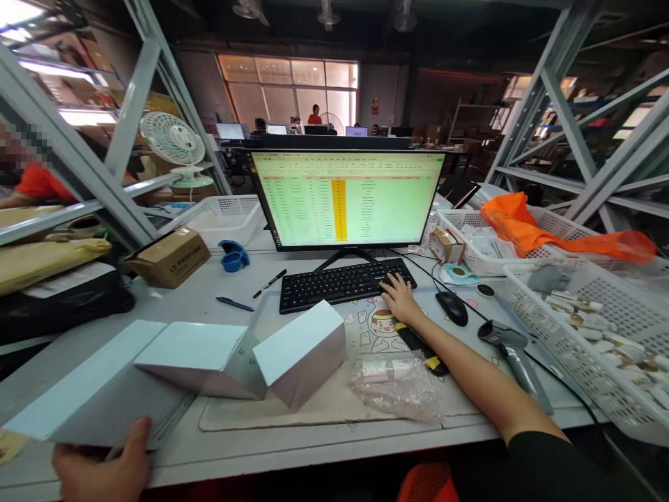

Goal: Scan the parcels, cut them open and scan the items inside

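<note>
My right hand point(400, 296) reaches forward and rests on the right end of the black keyboard point(339, 282), fingers spread flat on the keys, holding nothing. My left hand point(104, 470) is at the near table edge and grips the corner of an unfolded white cardboard box point(209, 355) that lies across the desk mat point(324, 397). Behind the keyboard a monitor point(348, 199) shows a green spreadsheet. A clear plastic bag holding a small item point(394, 383) lies below my right forearm.
A black mouse point(452, 307) and a barcode scanner point(515, 355) lie right of the keyboard. White baskets point(590, 335) of small tubes stand at the right, one with orange cloth point(527, 230). A brown carton point(170, 258), blue tape dispenser point(233, 256), pens and a fan point(175, 143) are left. People sit behind.
</note>
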Available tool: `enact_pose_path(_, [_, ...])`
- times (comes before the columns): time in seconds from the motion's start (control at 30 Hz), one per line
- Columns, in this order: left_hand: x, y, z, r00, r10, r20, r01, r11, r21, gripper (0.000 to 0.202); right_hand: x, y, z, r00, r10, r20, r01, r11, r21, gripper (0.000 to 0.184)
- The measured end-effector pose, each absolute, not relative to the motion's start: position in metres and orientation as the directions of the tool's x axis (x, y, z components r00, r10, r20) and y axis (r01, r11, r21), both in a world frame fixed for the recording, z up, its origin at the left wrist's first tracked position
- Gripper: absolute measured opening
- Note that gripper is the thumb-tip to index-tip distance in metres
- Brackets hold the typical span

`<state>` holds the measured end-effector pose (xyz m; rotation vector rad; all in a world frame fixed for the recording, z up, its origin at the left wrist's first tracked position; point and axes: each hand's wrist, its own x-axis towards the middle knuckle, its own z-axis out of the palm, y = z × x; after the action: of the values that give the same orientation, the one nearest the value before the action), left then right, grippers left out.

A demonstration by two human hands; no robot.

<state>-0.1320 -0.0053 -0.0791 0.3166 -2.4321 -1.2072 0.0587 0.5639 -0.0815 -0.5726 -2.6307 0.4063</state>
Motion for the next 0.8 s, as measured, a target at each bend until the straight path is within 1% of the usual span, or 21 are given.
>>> enact_pose_path(0.07, [-0.130,-0.001,-0.072,-0.894,-0.397,0.207,-0.061,0.566,0.822,0.129,0.058,0.566,-0.085,-0.826,0.452,0.337,0.325,0.871,-0.369,0.050])
enact_pose_path(0.23, [-0.129,0.003,-0.072,-0.889,-0.358,0.286,0.043,0.555,0.831,0.125,0.054,0.573,-0.093,-0.814,0.461,0.352,0.314,0.861,-0.400,0.053])
enact_pose_path(0.43, [-0.121,0.001,-0.071,-0.900,-0.313,0.302,0.070,0.582,0.810,0.114,0.054,0.577,-0.092,-0.785,0.490,0.379,0.303,0.837,-0.456,0.056])
enact_pose_path(0.5, [-0.117,0.003,-0.066,-0.916,-0.284,0.282,0.076,0.568,0.819,0.116,0.056,0.575,-0.086,-0.774,0.500,0.389,0.296,0.828,-0.476,0.055])
enact_pose_path(0.57, [-0.115,0.006,-0.062,-0.932,-0.252,0.262,0.082,0.556,0.827,0.120,0.059,0.569,-0.074,-0.780,0.485,0.395,0.270,0.831,-0.486,0.054])
enact_pose_path(0.63, [-0.116,0.010,-0.059,-0.939,-0.238,0.248,0.089,0.528,0.845,0.121,0.059,0.555,-0.057,-0.820,0.425,0.384,0.210,0.847,-0.488,0.052])
enact_pose_path(0.67, [-0.117,0.011,-0.058,-0.939,-0.240,0.246,0.105,0.481,0.870,0.120,0.058,0.544,-0.048,-0.851,0.372,0.370,0.165,0.859,-0.485,0.054])
enact_pose_path(0.7, [-0.119,0.011,-0.057,-0.935,-0.253,0.249,0.126,0.419,0.899,0.116,0.056,0.530,-0.038,-0.887,0.300,0.352,0.100,0.868,-0.487,0.059])
enact_pose_path(0.73, [-0.120,0.010,-0.056,-0.926,-0.276,0.257,0.152,0.349,0.925,0.110,0.053,0.514,-0.030,-0.922,0.206,0.329,0.013,0.864,-0.504,0.068])
enact_pose_path(0.8, [-0.117,0.000,-0.054,-0.901,-0.338,0.270,0.200,0.228,0.953,0.096,0.045,0.477,-0.015,-0.964,-0.011,0.267,-0.176,0.777,-0.604,0.089])
